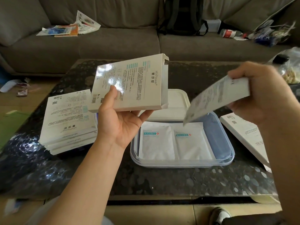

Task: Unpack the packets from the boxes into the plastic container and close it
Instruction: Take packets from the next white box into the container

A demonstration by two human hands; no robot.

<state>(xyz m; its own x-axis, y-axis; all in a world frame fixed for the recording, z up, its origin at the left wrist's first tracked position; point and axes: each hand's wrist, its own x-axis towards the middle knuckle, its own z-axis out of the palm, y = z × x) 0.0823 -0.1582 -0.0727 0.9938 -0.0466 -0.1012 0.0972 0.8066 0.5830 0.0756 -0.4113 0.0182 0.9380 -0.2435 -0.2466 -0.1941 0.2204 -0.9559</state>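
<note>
A: Hands?
B: Left hand grips open box; right hand pinches blurred packet above container, two packets inside.
A: Around?
B: Box stack left, lid behind, flat box right, all on table.

An open white box is tilting in the air beside a blurred white packet, which is slanting down over the clear plastic container. Two white packets are lying flat inside it. Its white lid is sitting just behind, and a stack of boxes is resting at the left.
</note>
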